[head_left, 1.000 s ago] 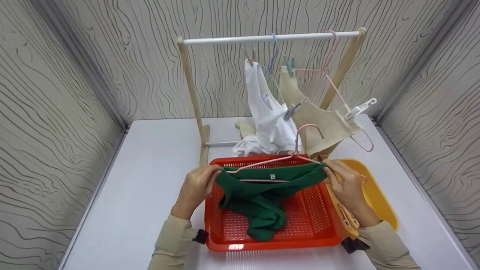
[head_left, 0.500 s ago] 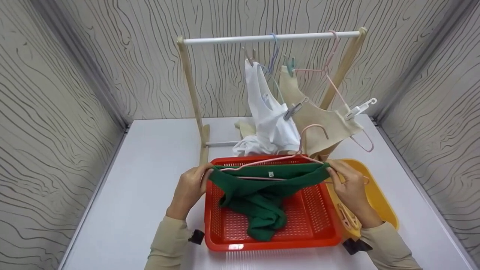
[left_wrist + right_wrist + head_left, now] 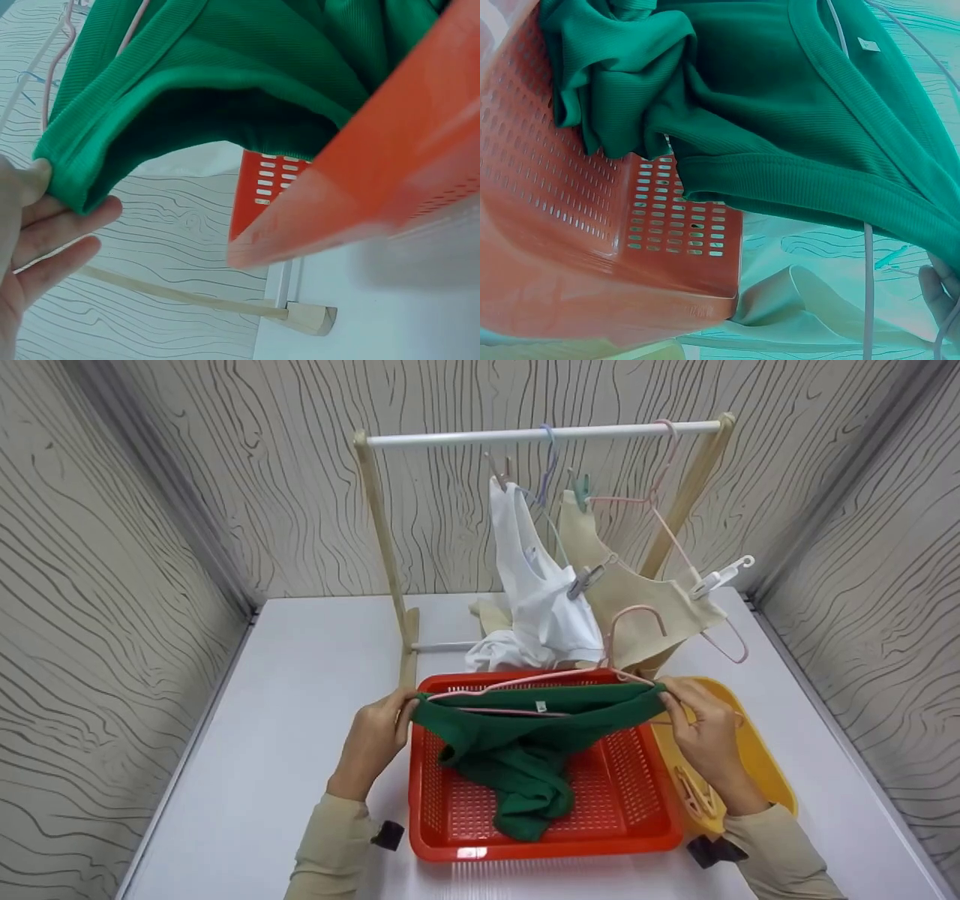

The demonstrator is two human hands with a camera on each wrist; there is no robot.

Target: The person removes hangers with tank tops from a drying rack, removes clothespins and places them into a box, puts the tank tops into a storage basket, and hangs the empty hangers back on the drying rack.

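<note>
A green ribbed garment is stretched between both hands above the red perforated basket, its lower part bunched inside the basket. A pink wire hanger sits in its neckline, hook pointing up. My left hand pinches the garment's left shoulder at the basket's left rim. On the other side my right hand pinches the right shoulder together with the hanger's end, above the yellow basin.
A wooden rack with a white rail stands behind the basket. On it hang a white top and a beige top on hangers with clips. Pink hangers lie in the yellow basin. Patterned walls enclose the white table.
Both hands moved slightly apart, pulling the green garment wider along the hanger. The hanger's hook shifted a little to the right.
</note>
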